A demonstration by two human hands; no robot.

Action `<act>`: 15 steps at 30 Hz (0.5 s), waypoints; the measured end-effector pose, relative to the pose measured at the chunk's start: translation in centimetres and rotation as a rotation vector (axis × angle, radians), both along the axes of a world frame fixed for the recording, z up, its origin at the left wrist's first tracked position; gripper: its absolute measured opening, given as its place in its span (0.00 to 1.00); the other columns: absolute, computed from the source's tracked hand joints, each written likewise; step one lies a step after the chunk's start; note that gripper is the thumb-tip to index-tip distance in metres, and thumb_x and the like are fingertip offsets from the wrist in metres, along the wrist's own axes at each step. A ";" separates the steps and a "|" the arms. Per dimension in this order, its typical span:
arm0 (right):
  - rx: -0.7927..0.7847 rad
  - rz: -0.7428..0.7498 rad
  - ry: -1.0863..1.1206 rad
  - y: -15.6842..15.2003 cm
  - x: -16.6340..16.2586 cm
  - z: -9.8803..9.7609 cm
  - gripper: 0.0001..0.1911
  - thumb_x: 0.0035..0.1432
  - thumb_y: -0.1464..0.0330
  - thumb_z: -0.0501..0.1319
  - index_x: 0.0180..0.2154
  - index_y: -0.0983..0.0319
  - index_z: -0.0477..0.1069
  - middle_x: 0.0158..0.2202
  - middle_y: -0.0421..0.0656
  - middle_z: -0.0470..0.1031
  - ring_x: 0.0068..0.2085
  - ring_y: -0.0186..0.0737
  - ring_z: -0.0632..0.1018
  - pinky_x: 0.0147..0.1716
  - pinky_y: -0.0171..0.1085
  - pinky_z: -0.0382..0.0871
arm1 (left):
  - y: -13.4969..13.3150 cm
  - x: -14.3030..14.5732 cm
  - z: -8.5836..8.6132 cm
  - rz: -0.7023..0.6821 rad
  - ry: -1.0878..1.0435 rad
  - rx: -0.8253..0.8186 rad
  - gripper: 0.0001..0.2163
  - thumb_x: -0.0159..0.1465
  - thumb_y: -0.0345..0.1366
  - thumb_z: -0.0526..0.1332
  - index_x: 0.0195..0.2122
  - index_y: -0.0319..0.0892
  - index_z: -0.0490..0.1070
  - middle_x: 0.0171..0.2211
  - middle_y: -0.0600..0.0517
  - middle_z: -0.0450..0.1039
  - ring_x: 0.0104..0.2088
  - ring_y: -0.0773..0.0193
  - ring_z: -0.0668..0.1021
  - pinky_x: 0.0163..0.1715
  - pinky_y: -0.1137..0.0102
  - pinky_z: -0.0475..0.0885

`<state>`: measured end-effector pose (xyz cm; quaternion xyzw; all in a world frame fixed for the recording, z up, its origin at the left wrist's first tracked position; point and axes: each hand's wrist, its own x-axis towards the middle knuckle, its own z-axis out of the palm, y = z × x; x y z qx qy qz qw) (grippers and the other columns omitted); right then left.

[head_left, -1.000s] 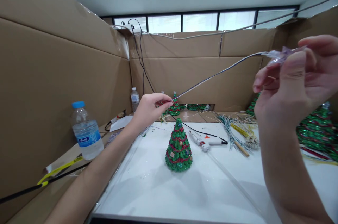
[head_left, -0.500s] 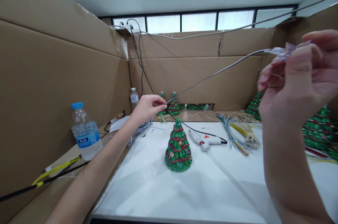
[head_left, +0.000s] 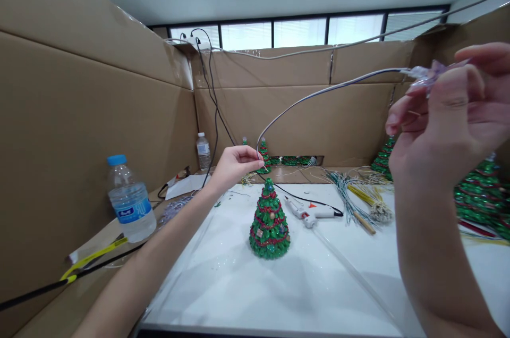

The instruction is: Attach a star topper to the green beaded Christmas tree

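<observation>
So the left hand (head_left: 236, 167) pinches wire (head_left: 326, 90); right hand (head_left: 446, 133) holds clear plastic (head_left: 427, 77).

The bare left forearm (head_left: 159, 261), at the lower left of the frame, is slim and smooth, narrowing evenly to a slender wrist. The bare left hand (head_left: 235, 165), near the centre, has slim fingers; its nails are too small to make out. At the lower right, the bare right forearm (head_left: 432, 253) looks broader. The bare right hand (head_left: 446, 141) shows fine creases across the thumb knuckle (head_left: 455, 103).
</observation>
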<state>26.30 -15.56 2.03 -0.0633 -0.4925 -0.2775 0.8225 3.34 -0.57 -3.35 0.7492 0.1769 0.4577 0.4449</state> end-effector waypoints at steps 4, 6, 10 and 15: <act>-0.015 -0.029 0.006 -0.1 -0.3 -0.1 0.06 0.57 0.65 0.63 0.38 0.51 0.74 0.25 0.35 0.63 0.22 0.30 0.69 0.09 0.26 0.58 | -0.2 0.4 -0.5 -0.020 0.023 -0.002 0.11 0.46 0.33 0.73 0.26 0.36 0.73 0.27 0.53 0.77 0.29 0.71 0.78 0.33 0.76 0.74; -0.017 -0.044 0.027 -0.1 -0.3 -0.1 0.06 0.56 0.65 0.63 0.38 0.50 0.74 0.25 0.35 0.61 0.22 0.30 0.70 0.09 0.25 0.58 | -0.2 0.5 -0.6 -0.021 0.040 -0.007 0.11 0.46 0.33 0.73 0.26 0.36 0.73 0.27 0.53 0.77 0.29 0.71 0.79 0.33 0.75 0.74; -0.007 -0.042 0.032 0.1 -0.1 0.1 0.06 0.55 0.65 0.63 0.37 0.50 0.75 0.25 0.35 0.62 0.21 0.30 0.70 0.08 0.26 0.57 | 0.0 0.5 -0.8 -0.007 0.048 0.015 0.12 0.45 0.33 0.73 0.26 0.36 0.73 0.27 0.53 0.77 0.29 0.70 0.78 0.33 0.75 0.74; 0.018 -0.020 0.011 0.2 0.0 0.1 0.06 0.55 0.66 0.63 0.36 0.50 0.75 0.24 0.35 0.60 0.21 0.30 0.70 0.07 0.25 0.56 | -0.2 0.7 -1.0 -0.004 0.089 0.106 0.09 0.48 0.33 0.70 0.26 0.37 0.72 0.26 0.53 0.75 0.28 0.70 0.77 0.31 0.75 0.73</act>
